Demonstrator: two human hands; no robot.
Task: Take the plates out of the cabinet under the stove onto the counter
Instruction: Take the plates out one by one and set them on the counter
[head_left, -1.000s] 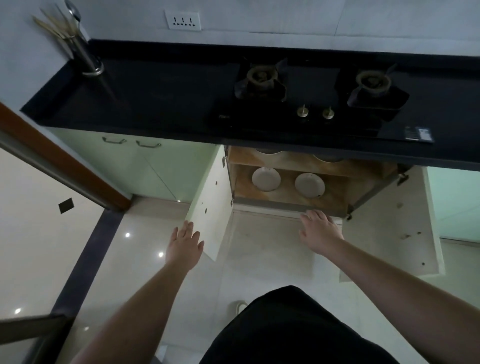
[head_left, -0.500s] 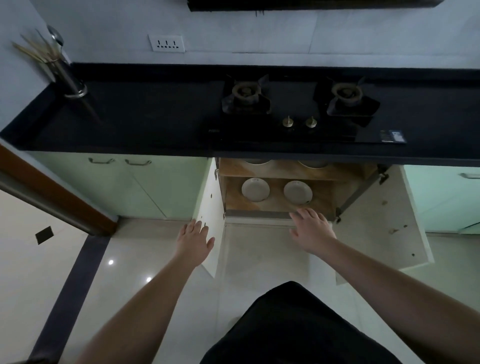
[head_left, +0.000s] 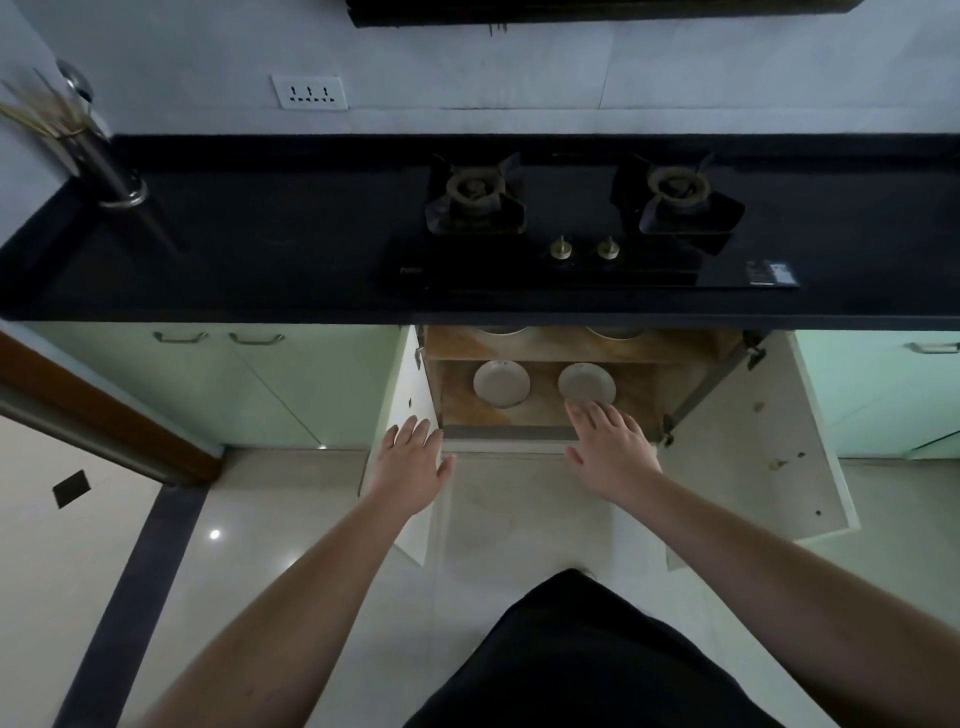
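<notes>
Two white plates lie side by side on the lower shelf of the open cabinet (head_left: 675, 384) under the stove (head_left: 571, 234): a left plate (head_left: 501, 383) and a right plate (head_left: 586, 382). My right hand (head_left: 613, 449) reaches forward with straight fingers, its fingertips at the near edge of the right plate. My left hand (head_left: 413, 462) is flat and spread in front of the left cabinet door (head_left: 402, 395), holding nothing. Two more round rims (head_left: 501, 329) show on the upper shelf, mostly hidden by the black counter (head_left: 234, 249).
Both cabinet doors stand open; the right door (head_left: 753, 452) swings far out over the floor. A metal utensil holder (head_left: 111, 171) stands at the counter's left end. Closed green cabinets (head_left: 218, 384) flank the open one. A wooden door frame (head_left: 104, 415) runs at the left.
Both hands moved forward toward the cabinet; my right hand went from the cabinet's front edge to the right plate's rim. The view tilted up, showing more wall.
</notes>
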